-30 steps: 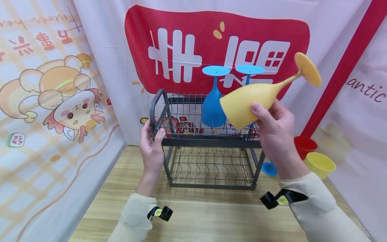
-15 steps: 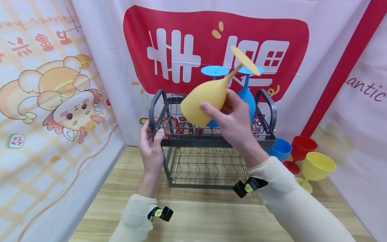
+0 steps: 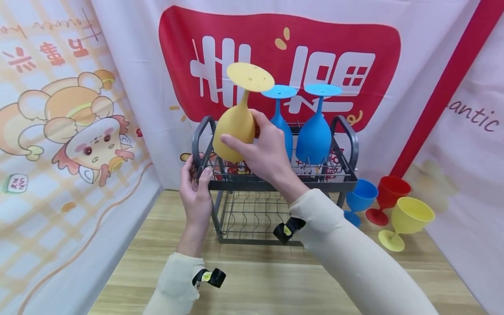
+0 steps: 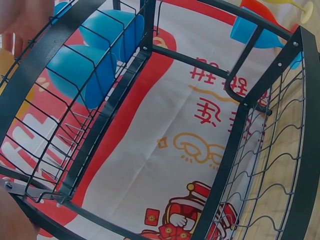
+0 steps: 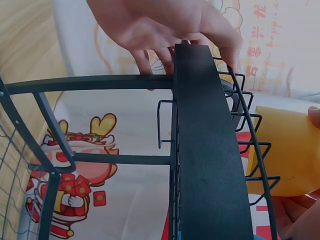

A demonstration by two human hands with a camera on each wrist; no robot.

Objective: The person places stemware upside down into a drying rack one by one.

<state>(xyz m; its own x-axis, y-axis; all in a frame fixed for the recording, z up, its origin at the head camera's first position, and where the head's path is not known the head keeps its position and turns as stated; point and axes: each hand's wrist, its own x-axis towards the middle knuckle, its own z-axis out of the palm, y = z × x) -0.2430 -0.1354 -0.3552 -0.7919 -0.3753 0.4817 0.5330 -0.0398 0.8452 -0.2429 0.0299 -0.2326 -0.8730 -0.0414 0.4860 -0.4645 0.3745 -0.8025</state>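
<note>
My right hand grips a yellow goblet by its bowl. The goblet is upside down and slightly tilted, its foot up, over the left part of the upper tier of a dark two-tier dish rack. In the right wrist view the yellow bowl shows just beyond the wire edge. My left hand holds the rack's left end near its handle, thumb over the front corner. Two blue goblets stand upside down in the upper tier, the left one partly hidden behind my right hand.
On the table right of the rack stand a blue goblet, a red goblet and a yellow goblet, all upright. The lower tier has wavy wires. Printed cloth hangs behind and at both sides.
My right hand has carried the yellow goblet leftward, past the blue goblets, and turned it from strongly tilted to nearly upside down. My left hand keeps its hold on the rack.
</note>
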